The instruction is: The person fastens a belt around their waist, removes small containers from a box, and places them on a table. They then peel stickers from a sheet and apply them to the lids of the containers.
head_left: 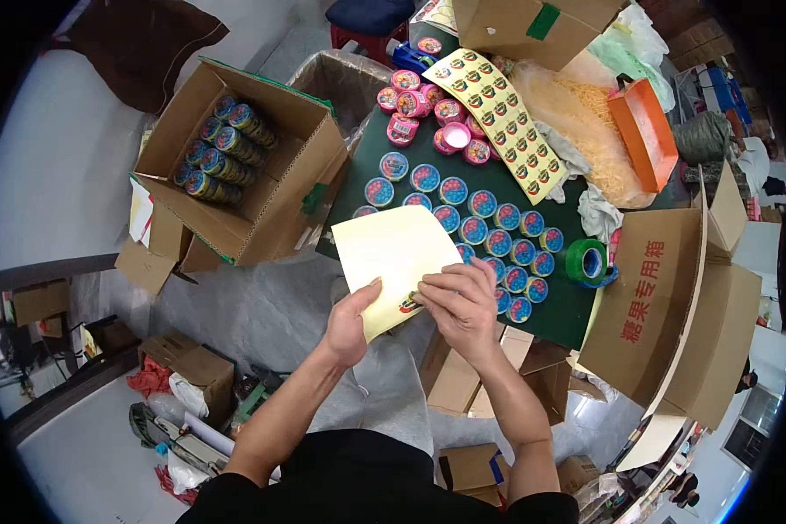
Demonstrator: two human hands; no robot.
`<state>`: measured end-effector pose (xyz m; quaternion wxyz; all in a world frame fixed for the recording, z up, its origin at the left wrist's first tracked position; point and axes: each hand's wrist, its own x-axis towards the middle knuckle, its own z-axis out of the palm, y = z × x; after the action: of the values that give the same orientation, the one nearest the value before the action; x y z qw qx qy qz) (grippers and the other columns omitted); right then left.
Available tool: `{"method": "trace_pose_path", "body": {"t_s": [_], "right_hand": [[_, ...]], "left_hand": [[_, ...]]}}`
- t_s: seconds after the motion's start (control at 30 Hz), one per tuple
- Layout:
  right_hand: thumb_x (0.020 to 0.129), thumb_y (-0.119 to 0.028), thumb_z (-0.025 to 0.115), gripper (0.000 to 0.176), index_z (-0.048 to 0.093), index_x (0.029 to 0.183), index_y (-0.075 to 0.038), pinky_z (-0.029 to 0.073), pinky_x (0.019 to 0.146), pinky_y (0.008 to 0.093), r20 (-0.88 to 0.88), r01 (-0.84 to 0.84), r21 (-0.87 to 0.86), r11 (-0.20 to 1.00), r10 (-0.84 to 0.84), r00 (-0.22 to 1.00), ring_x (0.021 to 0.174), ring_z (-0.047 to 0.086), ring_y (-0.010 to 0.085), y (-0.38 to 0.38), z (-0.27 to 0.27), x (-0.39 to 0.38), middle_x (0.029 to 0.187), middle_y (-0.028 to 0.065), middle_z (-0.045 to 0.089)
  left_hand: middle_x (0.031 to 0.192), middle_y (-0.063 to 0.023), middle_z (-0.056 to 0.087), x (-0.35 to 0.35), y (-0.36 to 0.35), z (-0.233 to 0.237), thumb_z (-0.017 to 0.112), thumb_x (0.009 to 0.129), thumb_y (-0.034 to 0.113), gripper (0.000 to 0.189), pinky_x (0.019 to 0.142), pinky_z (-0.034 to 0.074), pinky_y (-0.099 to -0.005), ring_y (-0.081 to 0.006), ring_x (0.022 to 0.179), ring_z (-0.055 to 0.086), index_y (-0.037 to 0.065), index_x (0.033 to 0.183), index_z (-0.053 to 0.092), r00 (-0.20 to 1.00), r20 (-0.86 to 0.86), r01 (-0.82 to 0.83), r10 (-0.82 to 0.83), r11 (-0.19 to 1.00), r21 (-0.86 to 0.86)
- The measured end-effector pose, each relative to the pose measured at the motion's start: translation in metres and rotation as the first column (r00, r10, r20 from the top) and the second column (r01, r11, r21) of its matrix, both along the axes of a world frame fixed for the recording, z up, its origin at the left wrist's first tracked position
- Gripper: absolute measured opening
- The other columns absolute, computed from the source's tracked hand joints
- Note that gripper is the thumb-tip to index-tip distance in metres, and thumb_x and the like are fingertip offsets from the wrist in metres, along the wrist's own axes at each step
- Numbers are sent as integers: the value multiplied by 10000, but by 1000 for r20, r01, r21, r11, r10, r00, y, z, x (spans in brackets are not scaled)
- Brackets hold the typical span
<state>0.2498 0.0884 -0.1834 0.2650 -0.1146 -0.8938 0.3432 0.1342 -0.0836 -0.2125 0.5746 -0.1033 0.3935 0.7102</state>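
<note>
A mostly bare pale-yellow sticker sheet (391, 249) is held up in front of me, over the near left part of the dark green table. My left hand (352, 327) grips its lower left edge, thumb on the front face. The fingers of my right hand (461, 306) are bent together at the sheet's lower right edge, fingertips on a small round printed sticker (408, 303). Behind the sheet, rows of round tubs with blue-and-pink lids (473, 230) stand on the table (367, 166); the sheet and my right hand hide some of them.
Pink tubs (412, 103) are heaped at the back beside a full sticker sheet (500, 113). An open carton (262, 188) on the left holds stacked tubs. Green tape rolls (585, 259) lie near the right edge, by another carton (642, 306). An orange box (643, 135) rests at the back right.
</note>
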Motion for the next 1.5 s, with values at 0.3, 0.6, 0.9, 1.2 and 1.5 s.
{"method": "trace_pose_path", "body": {"t_s": [0.3, 0.6, 0.9, 1.2, 1.5], "right_hand": [[721, -81, 879, 284, 801, 982, -163, 382, 1086, 484, -22, 8, 89, 996, -6, 1000, 1045, 663, 193, 11, -6, 10, 1042, -32, 745], [739, -16, 856, 254, 795, 962, -124, 438, 1021, 442, 28, 42, -171, 984, -38, 999, 1018, 660, 230, 4, -15, -17, 1026, 8, 726], [713, -8, 829, 304, 789, 983, -143, 403, 1070, 462, 44, -28, 49, 998, 26, 999, 1047, 651, 200, 1, -24, -32, 1045, -10, 726], [762, -43, 832, 359, 759, 1105, -121, 468, 968, 443, 95, -13, -60, 998, 19, 995, 1019, 645, 272, 0, -25, -59, 1132, 58, 705], [674, 8, 807, 367, 770, 1020, -110, 505, 908, 401, 106, -101, 2, 995, 100, 989, 1010, 644, 248, 21, -33, -58, 1117, 40, 699]], "left_hand": [[1428, -198, 570, 2, 14, 5, 377, 1091, 316, 529, 1115, 452, -430, -308, 1275, 600, -51, 1467, 442, 999, 42, 18, -19, 1000, 18], [1397, -201, 587, -20, 14, 12, 401, 1092, 301, 516, 1101, 462, -424, -298, 1265, 605, -56, 1460, 451, 996, 83, 44, -44, 999, -3], [1392, -188, 592, -46, 9, 1, 424, 1089, 286, 506, 1082, 480, -414, -282, 1238, 623, -69, 1448, 458, 997, -60, 49, -56, 994, -101], [1412, -198, 585, -73, 12, -3, 382, 1091, 334, 535, 1096, 470, -463, -329, 1254, 616, -37, 1473, 439, 979, 187, 84, -81, 996, -6], [1350, -186, 632, -92, 35, -23, 438, 1082, 328, 511, 1049, 509, -437, -319, 1187, 659, -40, 1433, 484, 943, 269, 220, -195, 973, -65]]}}
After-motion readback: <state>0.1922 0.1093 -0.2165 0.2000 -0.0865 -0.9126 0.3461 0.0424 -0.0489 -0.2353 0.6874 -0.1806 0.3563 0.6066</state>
